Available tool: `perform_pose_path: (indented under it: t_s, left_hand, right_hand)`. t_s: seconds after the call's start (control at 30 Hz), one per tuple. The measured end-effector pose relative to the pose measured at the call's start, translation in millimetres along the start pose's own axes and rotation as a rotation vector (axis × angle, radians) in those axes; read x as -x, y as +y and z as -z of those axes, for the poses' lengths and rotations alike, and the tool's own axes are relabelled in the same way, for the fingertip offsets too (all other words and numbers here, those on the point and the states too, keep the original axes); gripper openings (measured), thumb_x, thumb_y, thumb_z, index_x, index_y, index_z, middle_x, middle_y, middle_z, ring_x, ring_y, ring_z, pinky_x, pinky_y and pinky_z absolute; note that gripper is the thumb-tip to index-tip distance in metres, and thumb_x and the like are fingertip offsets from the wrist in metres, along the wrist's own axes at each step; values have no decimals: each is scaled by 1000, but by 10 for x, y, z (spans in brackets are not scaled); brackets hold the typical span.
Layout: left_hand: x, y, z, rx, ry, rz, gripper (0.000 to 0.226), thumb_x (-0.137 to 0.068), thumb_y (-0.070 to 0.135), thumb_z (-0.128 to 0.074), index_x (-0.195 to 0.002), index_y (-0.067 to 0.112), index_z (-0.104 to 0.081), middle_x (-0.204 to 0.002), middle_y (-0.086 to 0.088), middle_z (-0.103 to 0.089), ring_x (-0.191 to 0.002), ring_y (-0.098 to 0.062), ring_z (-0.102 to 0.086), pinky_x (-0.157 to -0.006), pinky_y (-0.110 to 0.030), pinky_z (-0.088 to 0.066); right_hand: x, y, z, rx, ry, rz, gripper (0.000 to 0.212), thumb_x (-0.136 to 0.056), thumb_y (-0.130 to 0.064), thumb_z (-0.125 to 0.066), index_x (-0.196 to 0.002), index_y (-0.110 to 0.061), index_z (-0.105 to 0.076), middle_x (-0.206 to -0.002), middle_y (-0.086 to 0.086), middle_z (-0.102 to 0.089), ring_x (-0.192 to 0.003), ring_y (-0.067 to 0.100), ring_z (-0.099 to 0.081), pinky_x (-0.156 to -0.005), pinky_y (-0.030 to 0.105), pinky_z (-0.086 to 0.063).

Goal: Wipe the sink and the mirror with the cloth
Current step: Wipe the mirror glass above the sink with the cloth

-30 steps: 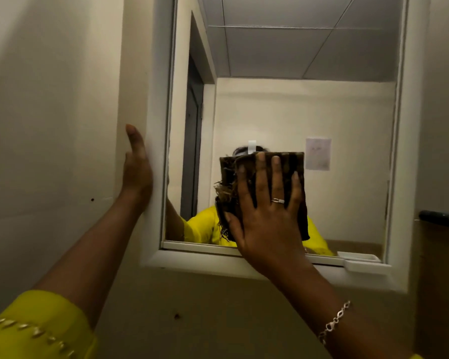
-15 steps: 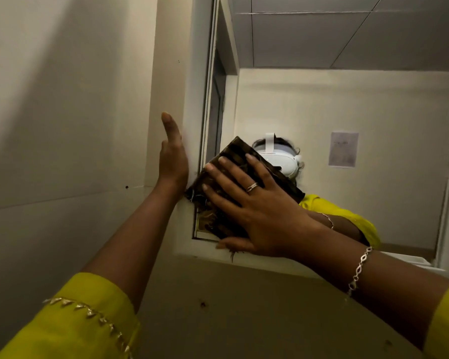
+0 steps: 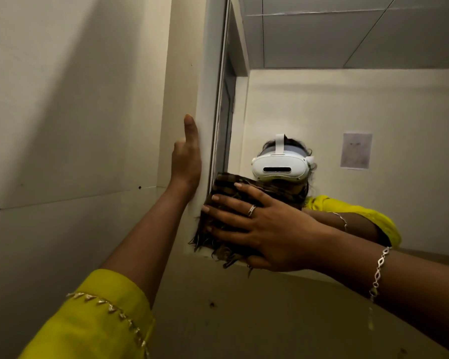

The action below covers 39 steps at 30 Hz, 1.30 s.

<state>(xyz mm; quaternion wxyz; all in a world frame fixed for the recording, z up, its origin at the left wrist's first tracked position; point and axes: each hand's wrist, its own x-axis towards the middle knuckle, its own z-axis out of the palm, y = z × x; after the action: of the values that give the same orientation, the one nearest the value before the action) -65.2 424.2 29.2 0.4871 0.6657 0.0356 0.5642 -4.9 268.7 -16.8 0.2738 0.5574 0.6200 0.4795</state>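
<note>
A wall mirror (image 3: 322, 104) in a white frame (image 3: 208, 99) fills the upper right of the head view. My right hand (image 3: 259, 229) presses a dark brown fringed cloth (image 3: 222, 187) flat against the glass at the mirror's lower left corner, fingers spread over it. My left hand (image 3: 187, 161) rests flat and open against the outer left side of the frame, fingers pointing up. The sink is out of view.
A beige wall (image 3: 62, 125) runs along the left and meets the mirror wall in a corner. The mirror reflects a person with a white headset, a ceiling and a paper sheet (image 3: 356, 150) on the far wall. The frame's bottom ledge (image 3: 296, 277) juts out below my right hand.
My right hand has slid the cloth from the middle bottom of the glass to the lower left corner. The view has shifted left and closer. My left hand stays on the frame's side.
</note>
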Motion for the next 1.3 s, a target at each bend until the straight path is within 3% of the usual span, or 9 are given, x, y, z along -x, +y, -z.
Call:
perform_pose_path:
  t_s: [0.13, 0.33, 0.5, 0.9, 0.97, 1.0, 1.1, 1.2, 1.3]
  left_hand:
    - [-24, -35, 22, -37, -4, -22, 51, -95, 48, -21, -53, 20, -25, -52, 3, -23, -33, -3, -22, -42, -21, -19]
    - [1, -29, 23, -58, 6, -27, 52, -96, 47, -19, -53, 19, -28, -52, 2, -25, -29, -2, -25, -40, -18, -23]
    - [-22, -63, 12, -53, -2, -49, 52, -95, 50, -19, -54, 21, -33, -54, 0, -30, -46, -12, -30, -48, -24, -25]
    - [-38, -44, -32, -122, 64, -26, 52, -95, 52, -17, -59, 21, -38, -58, 0, -34, -53, -14, -36, -54, -26, -28]
    - [14, -63, -63, -241, 161, -104, 52, -97, 46, -17, -75, 13, -51, -67, -3, -46, -67, -19, -50, -61, -28, -38]
    - [58, -90, -82, -334, 237, -183, 55, -97, 46, -18, -97, 6, -55, -84, -8, -56, -86, -26, -56, -74, -32, -44]
    - [378, -111, -259, -643, 309, -395, 79, -90, 61, -13, -137, 1, -33, -144, -24, -35, -135, -35, -30, -112, -40, -23]
    - [820, -170, -649, -879, 207, -661, 73, -90, 55, -38, -140, 1, -30, -149, -26, -25, -141, -37, -14, -115, -47, -10]
    - [1188, -211, -1082, -754, 81, -835, 67, -90, 42, -46, -140, 4, -25, -148, -27, -27, -140, -32, -13, -116, -46, -5]
  right_hand:
    - [52, 11, 14, -22, -11, 23, 60, -86, -41, -24, -139, -20, -40, -149, 7, -34, -140, 27, -25, -110, 48, -10]
    - [329, 72, 14, -16, -72, 65, 59, -87, -39, -28, -142, -19, -36, -151, 3, -31, -141, 23, -23, -111, 46, -9]
    - [710, 178, 73, -6, -128, 74, 59, -88, -39, -31, -143, -20, -32, -153, 1, -27, -142, 20, -19, -112, 44, -7]
    - [1572, 445, 210, -3, -240, 143, 58, -86, -39, -32, -142, -25, -32, -151, -4, -30, -141, 15, -18, -111, 44, -11]
    - [1676, 475, 228, -8, -256, 145, 57, -86, -40, -32, -141, -25, -34, -150, -4, -31, -141, 14, -20, -110, 44, -13]
    - [1725, 489, 237, -10, -262, 145, 57, -86, -40, -32, -141, -25, -34, -150, -4, -30, -141, 14, -19, -110, 44, -13]
    - [1892, 513, 258, -4, -278, 130, 58, -86, -40, -32, -142, -26, -31, -151, -4, -27, -140, 13, -15, -111, 43, -11]
    - [2037, 499, 269, -11, -296, 94, 60, -85, -40, -34, -143, -27, -29, -152, -4, -26, -141, 12, -14, -110, 44, -12]
    - [2136, 472, 267, -29, -294, 48, 60, -85, -41, -34, -143, -28, -27, -151, -5, -27, -140, 12, -16, -109, 44, -13]
